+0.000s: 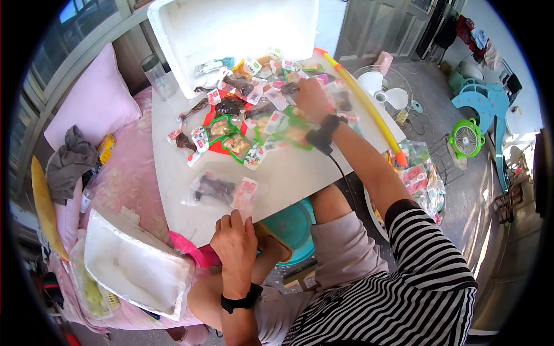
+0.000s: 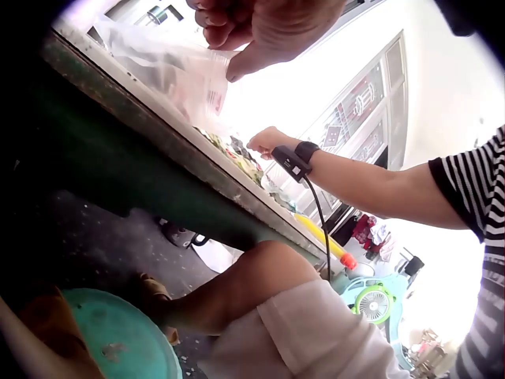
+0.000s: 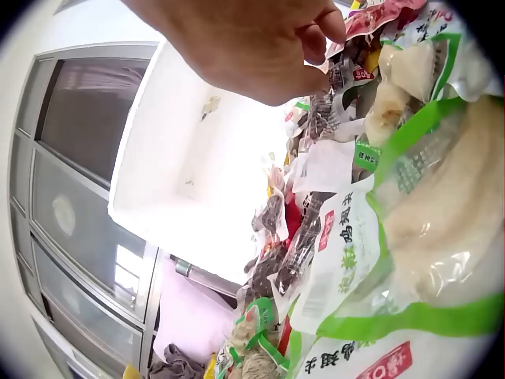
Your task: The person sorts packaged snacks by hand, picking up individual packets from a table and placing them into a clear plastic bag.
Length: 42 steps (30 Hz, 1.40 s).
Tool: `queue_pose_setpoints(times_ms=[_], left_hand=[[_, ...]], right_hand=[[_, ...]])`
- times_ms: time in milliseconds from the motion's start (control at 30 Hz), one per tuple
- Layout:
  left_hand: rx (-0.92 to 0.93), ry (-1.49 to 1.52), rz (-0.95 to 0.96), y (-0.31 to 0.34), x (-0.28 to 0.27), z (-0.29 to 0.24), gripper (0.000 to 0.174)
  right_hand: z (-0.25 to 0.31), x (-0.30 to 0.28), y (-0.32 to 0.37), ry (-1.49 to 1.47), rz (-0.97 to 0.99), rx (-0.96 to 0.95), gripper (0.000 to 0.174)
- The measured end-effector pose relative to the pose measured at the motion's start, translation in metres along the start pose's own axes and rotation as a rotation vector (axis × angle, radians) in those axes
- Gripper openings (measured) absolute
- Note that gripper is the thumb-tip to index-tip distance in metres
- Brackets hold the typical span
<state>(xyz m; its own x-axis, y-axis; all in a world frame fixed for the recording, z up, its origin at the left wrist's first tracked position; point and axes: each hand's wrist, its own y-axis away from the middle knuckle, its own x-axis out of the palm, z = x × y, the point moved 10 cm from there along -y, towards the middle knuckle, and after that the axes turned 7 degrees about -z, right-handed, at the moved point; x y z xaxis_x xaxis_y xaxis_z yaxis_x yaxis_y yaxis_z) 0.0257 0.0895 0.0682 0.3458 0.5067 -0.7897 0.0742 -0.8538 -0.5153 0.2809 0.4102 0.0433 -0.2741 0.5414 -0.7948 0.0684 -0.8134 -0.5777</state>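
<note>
At the table's near edge my left hand [image 1: 234,242] pinches the edge of a clear plastic bag [image 2: 177,75] between thumb and fingers. The bag lies on the table with a dark packet and a pink-and-white label [image 1: 245,193] inside. My right hand [image 1: 314,101] reaches into the far side of a pile of snack packets, fingers curled and thumb against a dark vacuum-packed snack [image 1: 288,88]. Its fingertips are partly hidden. Green-edged packets with pale food [image 3: 450,213] lie below that wrist. Dark meat packets [image 1: 229,106] and red-edged ones spread over the middle of the table.
A large white foam box [image 1: 236,29] stands tipped behind the pile. A yellow tube [image 1: 369,104] runs along the table's right edge. A clear cup [image 1: 158,75] is at the back left; another foam box [image 1: 135,262] rests on the pink bed. A cable hangs from my right wrist.
</note>
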Motion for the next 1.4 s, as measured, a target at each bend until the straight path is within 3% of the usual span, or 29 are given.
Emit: queue_pose_setpoints(times_ms=[33,133,233,333,533,667,767,800,867,1000,1067,1133,1200,1300,1400], left_hand=[[-0.006,-0.001,0.000,-0.001,0.001,0.001,0.026],[-0.014,0.012,0.000,0.000,0.001,0.001,0.026],[-0.009,0.019,-0.008,0.001,0.002,0.001,0.026],[0.027,0.004,-0.015,0.003,0.001,0.000,0.025],[0.041,-0.009,-0.016,0.004,-0.003,-0.003,0.020],[0.042,-0.025,-0.017,0.006,-0.004,-0.005,0.021],[0.008,-0.013,-0.022,0.006,-0.007,-0.002,0.025],[0.007,-0.013,-0.031,0.006,-0.008,-0.001,0.025],[0.002,-0.010,-0.034,0.005,-0.006,0.002,0.024],[0.015,-0.010,-0.034,0.005,-0.004,0.002,0.023],[0.026,-0.010,-0.035,0.006,-0.004,0.000,0.023],[0.033,-0.005,-0.039,0.007,-0.005,-0.002,0.023],[0.036,0.004,-0.043,0.009,-0.007,-0.003,0.023],[0.052,-0.012,-0.051,0.011,-0.008,-0.004,0.023],[0.073,-0.020,-0.059,0.011,-0.006,-0.005,0.019]], right_hand=[[0.006,0.003,-0.002,-0.021,0.123,-0.007,0.033],[0.040,-0.004,0.005,-0.079,0.072,0.023,0.042],[0.076,-0.015,0.010,0.083,-0.083,-0.089,0.048],[0.069,0.006,0.003,0.066,0.078,0.039,0.051],[0.058,0.022,-0.006,-0.179,0.161,0.034,0.052],[0.066,0.005,-0.008,-0.026,0.262,0.118,0.046],[0.083,-0.003,-0.009,-0.022,0.228,0.068,0.041],[0.084,-0.002,-0.011,0.012,0.192,0.073,0.028],[0.079,0.034,-0.023,0.037,0.103,-0.029,0.020],[0.094,0.030,-0.022,0.111,-0.049,-0.262,0.013],[0.106,-0.019,-0.011,0.006,-0.112,-0.337,0.012],[0.096,-0.054,-0.010,0.121,-0.118,-0.294,0.011],[0.065,-0.068,-0.008,0.151,-0.133,-0.229,0.009],[0.024,-0.108,0.019,0.237,-0.308,-0.382,0.010],[-0.015,-0.152,0.089,-0.857,0.069,0.318,0.013]])
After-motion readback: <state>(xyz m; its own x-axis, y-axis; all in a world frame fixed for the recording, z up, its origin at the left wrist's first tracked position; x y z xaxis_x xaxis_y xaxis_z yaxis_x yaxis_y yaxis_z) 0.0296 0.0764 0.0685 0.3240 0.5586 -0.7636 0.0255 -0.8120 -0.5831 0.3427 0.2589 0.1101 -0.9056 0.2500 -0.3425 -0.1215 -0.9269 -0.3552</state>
